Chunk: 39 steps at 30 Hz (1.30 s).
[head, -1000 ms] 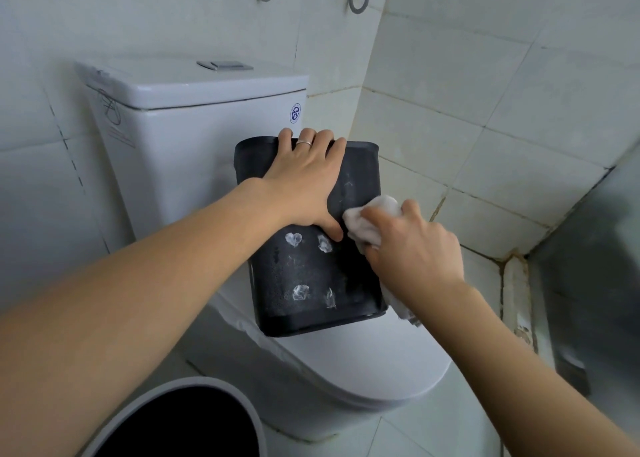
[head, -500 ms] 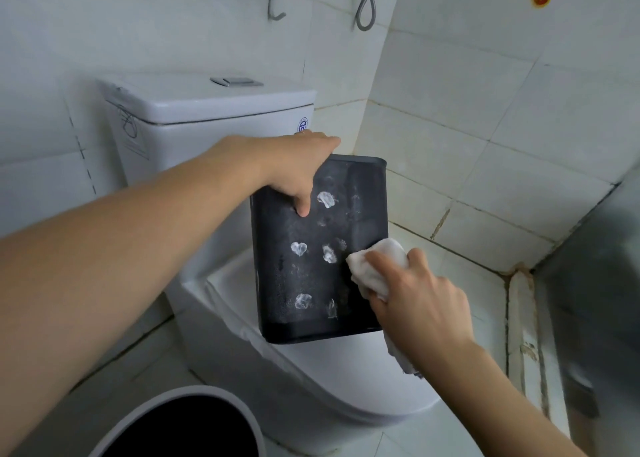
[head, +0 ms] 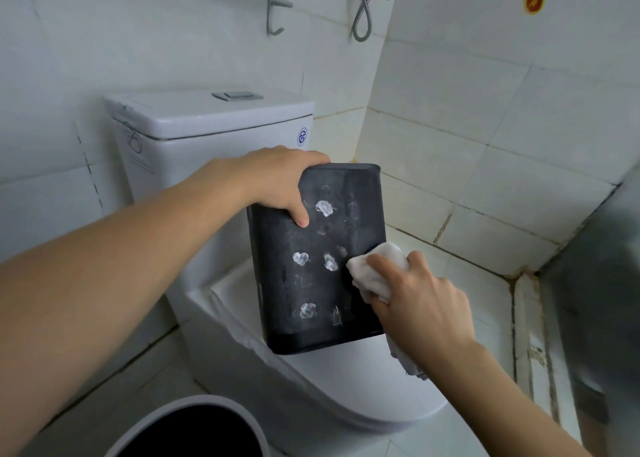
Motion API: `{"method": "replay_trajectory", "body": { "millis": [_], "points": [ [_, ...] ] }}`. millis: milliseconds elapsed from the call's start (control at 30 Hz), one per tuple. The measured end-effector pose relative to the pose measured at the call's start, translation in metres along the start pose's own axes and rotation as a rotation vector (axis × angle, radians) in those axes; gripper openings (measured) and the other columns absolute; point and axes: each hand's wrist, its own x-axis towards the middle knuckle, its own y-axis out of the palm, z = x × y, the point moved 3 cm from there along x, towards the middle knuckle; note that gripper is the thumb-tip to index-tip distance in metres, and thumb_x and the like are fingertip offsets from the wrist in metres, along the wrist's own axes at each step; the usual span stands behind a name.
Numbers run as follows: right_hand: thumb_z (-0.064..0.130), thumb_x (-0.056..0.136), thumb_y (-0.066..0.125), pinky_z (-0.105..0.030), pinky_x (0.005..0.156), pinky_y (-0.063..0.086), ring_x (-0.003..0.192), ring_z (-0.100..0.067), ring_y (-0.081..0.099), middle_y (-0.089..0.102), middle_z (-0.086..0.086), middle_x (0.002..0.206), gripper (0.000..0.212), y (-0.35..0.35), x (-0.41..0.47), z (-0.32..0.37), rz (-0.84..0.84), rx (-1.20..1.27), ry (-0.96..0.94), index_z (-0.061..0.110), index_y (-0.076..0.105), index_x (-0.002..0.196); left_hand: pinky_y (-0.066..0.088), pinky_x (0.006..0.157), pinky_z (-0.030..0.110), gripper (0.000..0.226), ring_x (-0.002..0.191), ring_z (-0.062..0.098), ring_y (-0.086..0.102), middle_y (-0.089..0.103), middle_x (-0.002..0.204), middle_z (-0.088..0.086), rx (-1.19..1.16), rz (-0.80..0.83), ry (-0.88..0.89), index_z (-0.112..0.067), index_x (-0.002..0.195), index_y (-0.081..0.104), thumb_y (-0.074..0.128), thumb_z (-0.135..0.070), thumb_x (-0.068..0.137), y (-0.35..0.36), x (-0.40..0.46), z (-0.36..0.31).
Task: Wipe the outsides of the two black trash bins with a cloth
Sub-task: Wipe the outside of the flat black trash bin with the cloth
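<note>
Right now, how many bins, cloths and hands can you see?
Bins: 2, the black bin standing on the toilet lid and a round bin at the bottom edge
Cloths: 1, the white cloth
Hands: 2, left hand, right hand
Total: 5

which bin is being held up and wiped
The rectangular bin with pale smudges, gripped by the left hand above the toilet; the round bin stays untouched at the bottom.
</note>
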Motion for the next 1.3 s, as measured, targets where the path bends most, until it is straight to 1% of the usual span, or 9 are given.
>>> {"method": "replay_trajectory", "body": {
  "millis": [167,267,433,567,667,767,933,1200,1300],
  "points": [
    [0.04,0.093,0.044,-0.03,0.054,0.035,0.074,-0.03,0.061,0.034,0.004,0.096,0.031,-0.017,0.013,0.011,-0.081,0.033,0.023,0.042,0.041,0.124,0.044,0.098,0.041,0.106,0.123,0.024,0.047,0.052,0.135,-0.003,0.043,-0.019,0.027,-0.039,0.149,0.031,0.089,-0.04,0.061,0.004,-0.003,-0.004],
    [0.04,0.093,0.043,-0.031,0.055,0.037,0.077,-0.029,0.062,0.034,0.004,0.097,0.029,-0.012,0.006,0.017,-0.043,0.034,-0.009,0.04,0.04,0.122,0.037,0.103,0.043,0.11,0.132,0.027,0.037,0.044,0.145,-0.002,0.092,-0.03,-0.026,-0.031,0.152,0.025,0.087,-0.045,0.063,0.008,-0.004,-0.002],
    [0.037,0.091,0.045,-0.03,0.05,0.033,0.063,-0.028,0.053,0.035,0.005,0.094,0.032,0.004,-0.005,0.012,-0.012,0.01,-0.023,0.04,0.041,0.122,0.034,0.096,0.045,0.091,0.125,0.026,0.033,0.04,0.131,0.0,0.2,-0.097,-0.048,-0.022,0.138,0.039,0.081,-0.049,0.063,0.015,-0.004,0.0],
    [0.04,0.091,0.046,-0.029,0.05,0.03,0.065,-0.028,0.054,0.033,0.005,0.095,0.035,0.011,-0.007,0.009,-0.017,0.021,-0.031,0.043,0.042,0.125,0.031,0.103,0.052,0.128,0.133,0.032,0.028,0.031,0.145,0.0,0.269,-0.125,-0.019,-0.022,0.151,0.013,0.077,-0.073,0.052,0.029,-0.01,-0.002],
    [0.042,0.09,0.047,-0.029,0.05,0.029,0.061,-0.027,0.046,0.034,0.005,0.093,0.034,0.014,-0.007,0.008,-0.03,0.04,-0.027,0.043,0.044,0.124,0.027,0.106,0.058,0.142,0.136,0.034,0.024,0.026,0.151,0.004,0.334,-0.111,-0.008,-0.029,0.154,0.003,0.072,-0.085,0.043,0.037,-0.013,-0.004],
    [0.042,0.091,0.046,-0.029,0.053,0.033,0.062,-0.027,0.045,0.035,0.005,0.094,0.032,0.014,-0.007,0.01,-0.02,0.044,-0.032,0.042,0.044,0.123,0.025,0.106,0.059,0.144,0.137,0.036,0.022,0.023,0.151,0.008,0.376,-0.105,-0.022,-0.028,0.153,0.005,0.076,-0.082,0.041,0.04,-0.011,-0.006],
    [0.043,0.09,0.047,-0.029,0.053,0.035,0.071,-0.03,0.06,0.038,0.004,0.096,0.03,0.016,-0.012,0.013,-0.011,0.066,-0.073,0.042,0.044,0.119,0.031,0.103,0.057,0.146,0.134,0.037,0.027,0.031,0.144,0.008,0.385,-0.1,-0.032,-0.015,0.15,0.014,0.079,-0.08,0.036,0.036,-0.008,-0.009],
    [0.043,0.091,0.045,-0.029,0.048,0.026,0.067,-0.029,0.053,0.035,0.005,0.094,0.032,0.017,-0.003,0.007,-0.024,0.052,-0.07,0.044,0.043,0.123,0.032,0.103,0.057,0.148,0.134,0.036,0.027,0.032,0.142,0.008,0.38,-0.08,-0.093,-0.012,0.15,0.015,0.076,-0.084,0.036,0.039,-0.007,-0.001],
    [0.043,0.091,0.045,-0.029,0.052,0.03,0.07,-0.03,0.058,0.035,0.005,0.093,0.031,0.015,0.001,0.006,-0.04,0.062,-0.056,0.042,0.044,0.122,0.032,0.103,0.057,0.146,0.133,0.036,0.028,0.032,0.141,0.008,0.376,-0.079,-0.111,-0.012,0.149,0.017,0.076,-0.085,0.036,0.039,-0.009,0.0]
  ]
}}
